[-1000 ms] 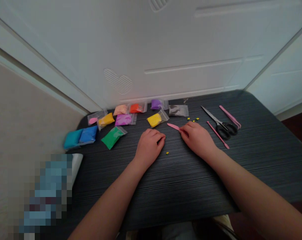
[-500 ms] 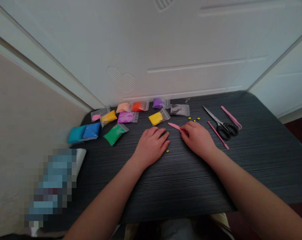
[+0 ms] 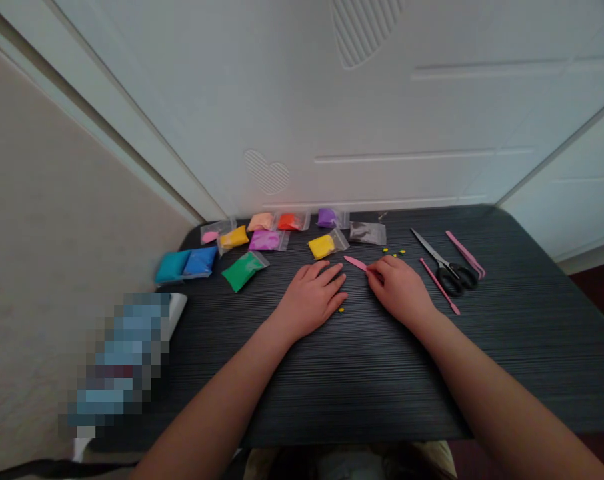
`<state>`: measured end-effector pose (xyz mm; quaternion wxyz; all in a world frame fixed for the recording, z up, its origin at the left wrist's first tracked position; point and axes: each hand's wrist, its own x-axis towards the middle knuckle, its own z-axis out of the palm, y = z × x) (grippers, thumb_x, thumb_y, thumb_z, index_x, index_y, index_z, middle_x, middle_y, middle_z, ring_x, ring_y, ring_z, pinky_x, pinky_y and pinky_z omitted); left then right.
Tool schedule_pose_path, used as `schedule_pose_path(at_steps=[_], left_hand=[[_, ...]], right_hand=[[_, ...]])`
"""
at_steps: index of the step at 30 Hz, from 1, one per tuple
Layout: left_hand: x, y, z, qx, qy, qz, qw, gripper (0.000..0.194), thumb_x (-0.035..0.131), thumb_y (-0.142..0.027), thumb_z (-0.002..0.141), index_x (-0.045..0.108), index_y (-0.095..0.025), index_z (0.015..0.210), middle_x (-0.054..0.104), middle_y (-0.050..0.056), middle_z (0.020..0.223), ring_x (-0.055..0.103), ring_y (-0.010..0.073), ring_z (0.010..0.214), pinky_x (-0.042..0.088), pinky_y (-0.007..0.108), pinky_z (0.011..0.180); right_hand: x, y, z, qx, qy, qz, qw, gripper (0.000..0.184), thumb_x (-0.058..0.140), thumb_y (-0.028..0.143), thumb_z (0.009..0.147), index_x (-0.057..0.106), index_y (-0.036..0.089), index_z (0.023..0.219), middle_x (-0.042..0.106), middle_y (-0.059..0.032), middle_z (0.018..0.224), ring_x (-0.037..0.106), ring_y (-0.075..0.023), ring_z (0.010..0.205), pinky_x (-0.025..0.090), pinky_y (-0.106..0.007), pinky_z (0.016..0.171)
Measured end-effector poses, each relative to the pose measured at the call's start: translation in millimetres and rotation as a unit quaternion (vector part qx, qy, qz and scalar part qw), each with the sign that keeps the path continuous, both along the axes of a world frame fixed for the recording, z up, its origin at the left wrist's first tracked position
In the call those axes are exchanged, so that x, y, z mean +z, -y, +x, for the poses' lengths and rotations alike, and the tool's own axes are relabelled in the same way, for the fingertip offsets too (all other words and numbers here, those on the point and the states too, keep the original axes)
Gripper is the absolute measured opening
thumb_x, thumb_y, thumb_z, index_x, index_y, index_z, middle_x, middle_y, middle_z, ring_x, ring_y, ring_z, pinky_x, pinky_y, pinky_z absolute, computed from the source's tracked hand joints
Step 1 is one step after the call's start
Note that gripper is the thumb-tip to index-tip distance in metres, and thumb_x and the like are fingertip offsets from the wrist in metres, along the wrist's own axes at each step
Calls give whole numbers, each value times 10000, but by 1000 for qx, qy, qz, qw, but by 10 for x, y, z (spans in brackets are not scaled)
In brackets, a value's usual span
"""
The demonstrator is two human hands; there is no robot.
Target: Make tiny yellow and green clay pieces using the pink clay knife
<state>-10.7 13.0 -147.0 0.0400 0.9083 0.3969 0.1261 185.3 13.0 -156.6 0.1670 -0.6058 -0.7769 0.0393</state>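
My left hand [image 3: 311, 299] rests palm down on the dark table [image 3: 352, 387], its fingers spread. By its thumb lies a tiny yellow piece [image 3: 341, 310] that looks like clay. Between the fingertips of my right hand [image 3: 398, 285] is a pink plastic modelling knife [image 3: 355, 263], its flat blade pointing left. Several small yellow-and-dark bits [image 3: 395, 253] lie just beyond my right hand. The bag of yellow clay [image 3: 322, 247] sits ahead of both hands.
Bags of coloured clay, among them green [image 3: 243, 271], blue [image 3: 201, 261] and purple [image 3: 327, 218], spread along the back left. Scissors [image 3: 449, 270], a thin pink tool [image 3: 439, 287] and pink tweezers [image 3: 465, 254] lie right. A blurred package [image 3: 125, 353] is at the left edge.
My left hand's fingers have spread apart and reached slightly rightward, close to the small yellow piece. My right hand keeps the pink knife in place. The camera view has shifted a little.
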Motion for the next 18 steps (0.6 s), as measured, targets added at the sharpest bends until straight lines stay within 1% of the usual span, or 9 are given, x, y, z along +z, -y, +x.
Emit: schedule_pose_path(at_steps=[6,12,18], left_hand=[[20,16,-66,-7,-7,-2,1000,335,371,-371,845,583,-218,1055,497,32,1230,367,257,1151,320,442,923],[-22,-18,-39,8,-13,-5,1000,404,358,-393,845,501,-190,1164,482,49,1245,362,252,1161,327,431,932],[24,16,-72,2,-12,-9,1000,359,339,-386,854,569,-225,1078,486,24,1242,346,252,1175,310,442,940]], right_hand=[[-9,-7,8,0,-2,1,1000,226,379,268,846,592,193,838,570,-49,828,516,-157,821,372,-264,754],[-24,-15,5,-1,-9,2,1000,221,385,268,843,594,197,856,569,-46,826,518,-156,824,375,-264,768],[-16,-12,13,2,-14,-1,1000,216,389,265,840,594,198,853,569,-42,825,517,-153,821,378,-259,762]])
